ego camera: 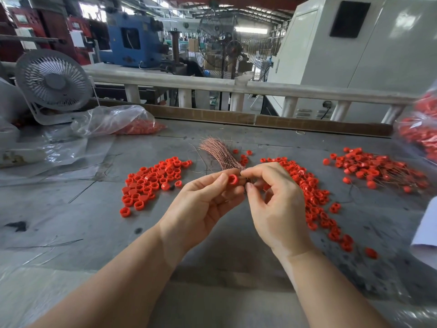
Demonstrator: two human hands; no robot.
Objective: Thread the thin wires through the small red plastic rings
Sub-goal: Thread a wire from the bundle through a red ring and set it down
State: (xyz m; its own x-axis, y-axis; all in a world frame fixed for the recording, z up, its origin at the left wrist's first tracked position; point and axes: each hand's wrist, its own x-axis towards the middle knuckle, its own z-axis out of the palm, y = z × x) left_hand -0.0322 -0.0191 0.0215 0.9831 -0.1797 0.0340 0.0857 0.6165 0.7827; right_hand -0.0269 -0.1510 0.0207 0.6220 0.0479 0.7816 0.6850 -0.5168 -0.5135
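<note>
Two hands meet above the grey table (71, 209). Left hand (203, 207) pinches one red ring (233, 179) between thumb and fingertips, with the copper wire bundle (218, 152) fanning away behind it. Right hand (276, 204) pinches a wire end beside the ring, remaining fingers loosely curled. Loose ring piles (151, 181) lie left and right; threaded rings (376, 166) lie far right.

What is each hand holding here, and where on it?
Left hand pinches a red ring by its outer wall; right hand pinches a thin wire near the ring.

Your wire bundle (217, 153) lies mid-table: loose rings (151, 181) left of it, wired rings (376, 168) far right, fan (53, 82) behind-left.
</note>
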